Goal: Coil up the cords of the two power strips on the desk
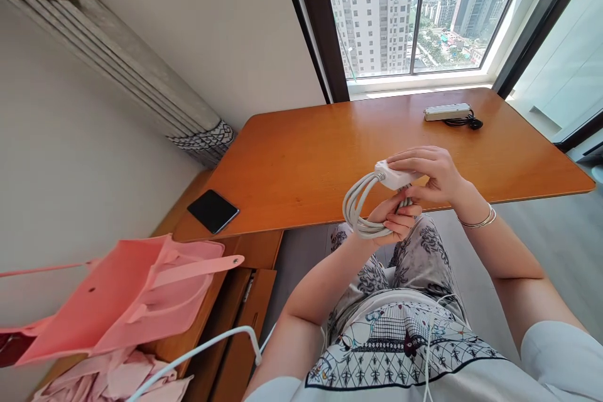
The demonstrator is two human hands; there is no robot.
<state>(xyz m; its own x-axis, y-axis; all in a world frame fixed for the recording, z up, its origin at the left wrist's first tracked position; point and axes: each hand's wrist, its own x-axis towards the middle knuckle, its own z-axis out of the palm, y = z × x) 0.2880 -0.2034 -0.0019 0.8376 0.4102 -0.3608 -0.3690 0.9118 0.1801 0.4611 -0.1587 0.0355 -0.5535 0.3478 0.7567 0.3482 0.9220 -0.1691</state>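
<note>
Above the table's front edge, my left hand is closed around the coiled cord of a white power strip. The pale cord hangs in several loops to the left of the hand. My right hand grips the white power strip from above, just over the left hand, with the fingers laid along its top. The thumb side of this hand is close to the bundled cord. Part of the strip is hidden under my right fingers.
On the wooden table a second power strip with a black plug lies at the back right. A black tablet rests at the left edge. An open pink bag stands at lower left, beside pink cloth and a white curved tube.
</note>
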